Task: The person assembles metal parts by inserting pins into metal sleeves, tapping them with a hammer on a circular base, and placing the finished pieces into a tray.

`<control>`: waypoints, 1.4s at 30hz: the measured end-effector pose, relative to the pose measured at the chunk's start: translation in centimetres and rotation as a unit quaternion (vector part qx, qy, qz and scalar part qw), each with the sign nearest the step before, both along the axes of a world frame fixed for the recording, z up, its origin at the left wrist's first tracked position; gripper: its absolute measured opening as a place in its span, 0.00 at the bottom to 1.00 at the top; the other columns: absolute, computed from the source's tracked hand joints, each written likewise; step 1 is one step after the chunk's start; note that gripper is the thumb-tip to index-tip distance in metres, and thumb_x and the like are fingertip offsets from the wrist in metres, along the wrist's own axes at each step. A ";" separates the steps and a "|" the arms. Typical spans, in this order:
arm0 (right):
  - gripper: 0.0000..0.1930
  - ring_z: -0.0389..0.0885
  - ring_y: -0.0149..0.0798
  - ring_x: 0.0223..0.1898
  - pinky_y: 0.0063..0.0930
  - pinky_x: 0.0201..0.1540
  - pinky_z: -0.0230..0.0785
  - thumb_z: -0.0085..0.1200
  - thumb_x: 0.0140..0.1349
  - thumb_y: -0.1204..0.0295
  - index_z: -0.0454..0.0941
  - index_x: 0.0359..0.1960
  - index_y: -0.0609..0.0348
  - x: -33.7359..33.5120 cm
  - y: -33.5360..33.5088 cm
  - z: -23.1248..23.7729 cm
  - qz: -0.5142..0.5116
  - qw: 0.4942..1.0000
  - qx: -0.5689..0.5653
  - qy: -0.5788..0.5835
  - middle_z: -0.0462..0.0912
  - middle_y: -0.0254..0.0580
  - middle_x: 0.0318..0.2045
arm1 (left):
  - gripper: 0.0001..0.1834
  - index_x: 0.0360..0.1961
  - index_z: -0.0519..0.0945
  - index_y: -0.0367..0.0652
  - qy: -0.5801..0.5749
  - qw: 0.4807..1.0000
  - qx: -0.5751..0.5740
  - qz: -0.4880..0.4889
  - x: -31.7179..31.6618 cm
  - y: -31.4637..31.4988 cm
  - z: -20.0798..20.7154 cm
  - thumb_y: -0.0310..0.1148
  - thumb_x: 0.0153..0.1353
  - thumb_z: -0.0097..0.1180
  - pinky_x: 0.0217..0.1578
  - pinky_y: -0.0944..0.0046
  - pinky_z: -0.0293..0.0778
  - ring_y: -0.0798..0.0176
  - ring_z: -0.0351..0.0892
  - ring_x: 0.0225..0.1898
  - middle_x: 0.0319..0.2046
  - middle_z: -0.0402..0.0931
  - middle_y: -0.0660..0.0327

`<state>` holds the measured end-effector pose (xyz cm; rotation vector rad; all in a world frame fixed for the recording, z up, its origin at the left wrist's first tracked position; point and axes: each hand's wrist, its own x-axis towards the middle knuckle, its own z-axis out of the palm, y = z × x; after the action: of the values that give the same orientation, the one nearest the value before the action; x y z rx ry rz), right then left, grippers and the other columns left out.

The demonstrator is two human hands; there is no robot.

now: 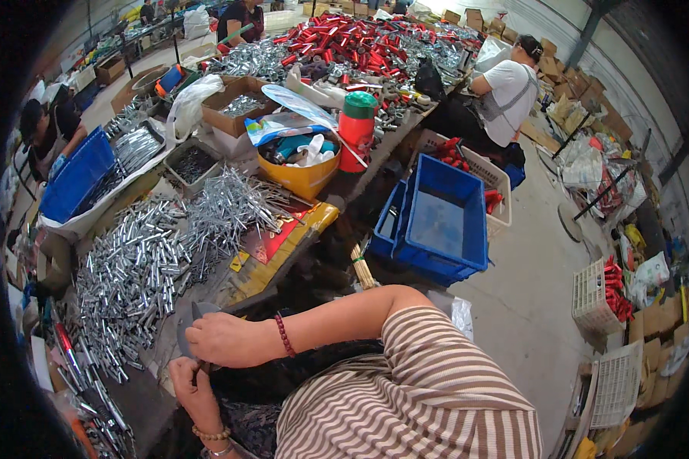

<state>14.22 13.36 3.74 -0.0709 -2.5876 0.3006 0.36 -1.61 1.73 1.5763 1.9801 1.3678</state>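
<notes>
At the near edge of the table my right hand point(230, 339) is closed, with its fingers curled down beside a flat dark-grey piece point(185, 329) with a rounded edge. Just below it my left hand point(194, 389) has thumb and fingers pinched together, almost touching the right. What either hand grips is too small and too covered to make out. Left of and beyond my hands spreads a big heap of short silver metal tubes point(134, 271). A pile of thin silver rods point(233, 199) joins it on the far side.
Beyond stand a yellow bucket point(302, 177), a red thermos with a green lid point(357, 138) and a tub of dark small parts point(193, 164). Blue crates point(444, 222) sit to the right. Red and silver parts point(344, 46) cover the far table. A co-worker point(505, 92) sits far right.
</notes>
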 end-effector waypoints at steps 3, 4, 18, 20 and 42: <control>0.08 0.81 0.45 0.42 0.37 0.45 0.73 0.62 0.53 0.70 0.82 0.33 0.59 -0.5 -0.4 -0.7 0.001 1.000 -0.008 0.003 0.80 0.43 0.36 | 0.05 0.33 0.72 0.34 -0.001 1.000 -0.001 0.004 0.1 0.2 0.1 0.15 0.57 0.52 0.44 0.60 0.71 0.56 0.70 0.39 0.35 0.66 0.56; 0.08 0.81 0.45 0.42 0.37 0.45 0.73 0.62 0.53 0.70 0.82 0.33 0.59 -0.5 -0.4 -0.8 0.000 1.000 -0.007 0.003 0.80 0.43 0.36 | 0.05 0.33 0.72 0.34 0.008 1.000 0.000 0.008 0.1 0.2 0.0 0.15 0.57 0.51 0.44 0.60 0.71 0.55 0.70 0.39 0.35 0.66 0.56; 0.11 0.80 0.48 0.43 0.41 0.44 0.74 0.66 0.51 0.69 0.80 0.33 0.59 -0.7 -0.1 -1.3 0.008 0.999 -0.044 -0.017 0.78 0.45 0.39 | 0.06 0.30 0.70 0.34 0.017 1.000 -0.006 0.012 0.0 -0.2 -0.1 0.17 0.56 0.55 0.43 0.59 0.71 0.53 0.72 0.38 0.35 0.68 0.54; 0.10 0.80 0.48 0.43 0.41 0.44 0.74 0.65 0.51 0.69 0.81 0.33 0.59 -0.8 -0.3 -1.3 0.006 0.999 -0.040 -0.024 0.78 0.45 0.39 | 0.06 0.30 0.71 0.34 0.009 1.000 -0.007 0.013 -0.1 -0.2 -0.3 0.16 0.56 0.55 0.43 0.59 0.71 0.52 0.72 0.38 0.35 0.68 0.54; 0.10 0.79 0.48 0.49 0.43 0.49 0.72 0.60 0.57 0.71 0.81 0.40 0.57 3.4 3.4 -1.8 -0.138 0.988 -0.041 -0.063 0.77 0.41 0.40 | 0.06 0.33 0.79 0.33 -0.008 0.999 -0.021 0.031 0.4 0.0 0.9 0.16 0.55 0.64 0.43 0.63 0.71 0.56 0.74 0.39 0.35 0.70 0.56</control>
<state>17.59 16.73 1.92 -0.4881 -2.6444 0.3087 0.81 -1.62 2.59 1.4931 2.0514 1.3488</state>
